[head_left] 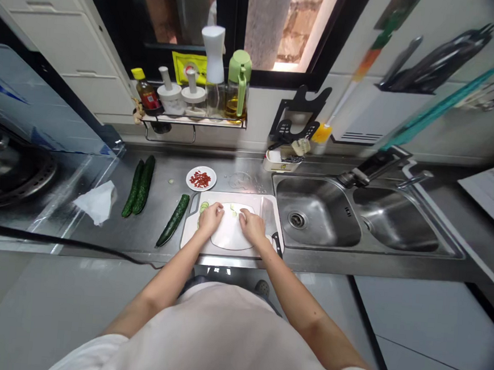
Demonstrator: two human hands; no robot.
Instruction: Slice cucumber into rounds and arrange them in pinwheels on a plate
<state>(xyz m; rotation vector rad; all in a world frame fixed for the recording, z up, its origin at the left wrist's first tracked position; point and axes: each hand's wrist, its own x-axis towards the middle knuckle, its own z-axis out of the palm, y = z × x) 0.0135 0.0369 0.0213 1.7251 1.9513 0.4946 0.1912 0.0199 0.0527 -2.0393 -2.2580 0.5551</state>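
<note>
A white plate (231, 235) lies on a white cutting board (264, 203), with a few pale green slices (233, 211) near its far edge. My left hand (210, 218) is over the plate's left side, its fingers pinched together on something too small to make out. Over the right side is my right hand (251, 226), fingers bent and close to the slices; whether they grip anything is unclear. More cucumber slices (203, 206) sit on the board left of my left hand. A knife with a black handle (277, 244) rests at the board's right end.
Left of the board lies a whole cucumber (173, 220), with two more cucumbers (139, 186) farther left. Chopped red pieces fill a small white dish (202, 168) behind the board. A double sink (318, 213) is at right; bottles and jars stand on a rack (194, 121).
</note>
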